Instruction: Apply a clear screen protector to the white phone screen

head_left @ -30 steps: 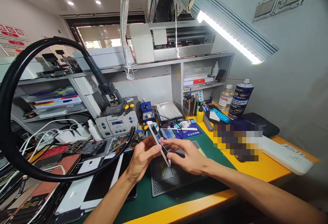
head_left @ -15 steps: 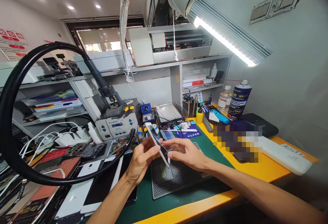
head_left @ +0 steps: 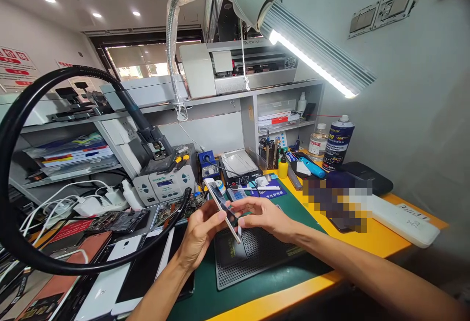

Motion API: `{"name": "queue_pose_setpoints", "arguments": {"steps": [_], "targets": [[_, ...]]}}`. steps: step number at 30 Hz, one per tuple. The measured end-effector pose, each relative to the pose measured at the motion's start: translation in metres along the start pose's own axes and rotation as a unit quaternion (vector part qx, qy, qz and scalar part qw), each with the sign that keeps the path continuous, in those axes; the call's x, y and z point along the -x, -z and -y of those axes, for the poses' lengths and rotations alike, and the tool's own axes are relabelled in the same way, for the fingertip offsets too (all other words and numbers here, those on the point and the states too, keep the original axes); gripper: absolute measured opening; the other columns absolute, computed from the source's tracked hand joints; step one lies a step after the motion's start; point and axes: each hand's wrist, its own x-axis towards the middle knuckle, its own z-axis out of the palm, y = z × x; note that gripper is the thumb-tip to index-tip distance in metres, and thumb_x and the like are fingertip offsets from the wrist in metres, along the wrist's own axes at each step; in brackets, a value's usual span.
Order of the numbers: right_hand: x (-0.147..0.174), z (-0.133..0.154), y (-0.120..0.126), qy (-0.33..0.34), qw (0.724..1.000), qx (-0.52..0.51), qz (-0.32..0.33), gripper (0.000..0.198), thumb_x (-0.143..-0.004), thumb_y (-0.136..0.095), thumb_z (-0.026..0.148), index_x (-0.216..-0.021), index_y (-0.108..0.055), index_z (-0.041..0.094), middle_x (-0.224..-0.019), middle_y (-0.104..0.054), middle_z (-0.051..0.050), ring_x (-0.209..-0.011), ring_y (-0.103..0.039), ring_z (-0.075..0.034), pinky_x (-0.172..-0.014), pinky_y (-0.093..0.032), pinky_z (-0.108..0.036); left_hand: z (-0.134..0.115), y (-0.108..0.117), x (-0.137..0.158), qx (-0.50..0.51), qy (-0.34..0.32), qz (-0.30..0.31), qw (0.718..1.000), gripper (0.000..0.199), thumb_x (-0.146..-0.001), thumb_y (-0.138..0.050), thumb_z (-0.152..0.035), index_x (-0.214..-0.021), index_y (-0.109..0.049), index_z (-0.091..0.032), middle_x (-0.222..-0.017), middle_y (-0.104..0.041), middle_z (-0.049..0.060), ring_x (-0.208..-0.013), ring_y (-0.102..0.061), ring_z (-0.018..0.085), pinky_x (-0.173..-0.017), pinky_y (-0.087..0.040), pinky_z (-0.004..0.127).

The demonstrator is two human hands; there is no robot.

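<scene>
A white-framed smartphone (head_left: 219, 198) with a dark, glossy screen is held tilted above the work mat. My left hand (head_left: 200, 230) grips it from the left, thumb along the near edge and fingers behind it. My right hand (head_left: 270, 218) has its index finger and thumb closed at the phone's right edge, near the lower half of the screen. Whether a thin film or another small piece is between those fingertips cannot be made out. Beneath both hands lies a black perforated pad (head_left: 257, 264) on a green mat (head_left: 205, 286).
A black hose (head_left: 7, 184) loops across the left side, over several phones and tablets. Behind stands a grey soldering station (head_left: 165, 184). A lamp (head_left: 316, 46) hangs overhead. To the right are a yellow bottle (head_left: 282, 168), a spray can (head_left: 338, 144) and a white long box (head_left: 404, 220).
The view has shifted slightly, moving the surroundings a little left in the picture. Both hands keep their hold on the phone, with only a small change in the right fingers.
</scene>
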Motion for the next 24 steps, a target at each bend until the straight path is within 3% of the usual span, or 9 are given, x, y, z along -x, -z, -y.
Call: {"name": "queue_pose_setpoints", "arguments": {"steps": [7, 11, 17, 24], "targets": [[-0.003, -0.003, 0.004, -0.014, 0.997, -0.071, 0.011, 0.044, -0.069, -0.082, 0.023, -0.112, -0.074, 0.017, -0.105, -0.071, -0.009, -0.098, -0.065, -0.021, -0.084, -0.053, -0.035, 0.001, 0.001, -0.001, -0.008, -0.005, 0.012, 1.000, 0.031, -0.084, -0.076, -0.023, -0.113, -0.070, -0.017, -0.122, -0.069, 0.011, -0.110, -0.066, 0.030, -0.096, -0.055, 0.044], [-0.003, 0.002, 0.011, -0.029, 0.990, -0.139, 0.009, 0.039, -0.070, -0.078, 0.019, -0.109, -0.074, 0.015, -0.110, -0.071, -0.011, -0.098, -0.066, -0.021, -0.079, -0.053, -0.032, -0.001, 0.005, 0.000, 0.041, -0.009, 0.015, 0.999, 0.042, -0.083, -0.073, -0.020, -0.124, -0.067, -0.019, -0.121, -0.070, 0.011, -0.114, -0.065, 0.031, -0.102, -0.052, 0.045], [0.000, 0.020, 0.028, -0.045, 0.959, -0.278, 0.042, 0.043, -0.076, -0.067, 0.023, -0.116, -0.069, 0.009, -0.114, -0.070, -0.018, -0.099, -0.067, -0.024, -0.079, -0.051, -0.032, -0.008, 0.013, 0.001, 0.169, 0.023, 0.030, 0.985, 0.047, -0.081, -0.070, -0.033, -0.124, -0.069, -0.017, -0.119, -0.072, 0.015, -0.114, -0.064, 0.038, -0.103, -0.049, 0.057], [-0.001, 0.034, 0.050, -0.060, 0.932, -0.354, 0.044, 0.050, -0.078, -0.059, 0.033, -0.122, -0.064, 0.010, -0.116, -0.069, -0.022, -0.098, -0.067, -0.027, -0.078, -0.049, -0.034, -0.013, 0.016, 0.003, 0.196, 0.028, 0.064, 0.978, 0.046, -0.081, -0.066, -0.039, -0.121, -0.071, -0.016, -0.126, -0.067, 0.021, -0.110, -0.065, 0.040, -0.099, -0.046, 0.067]]}}
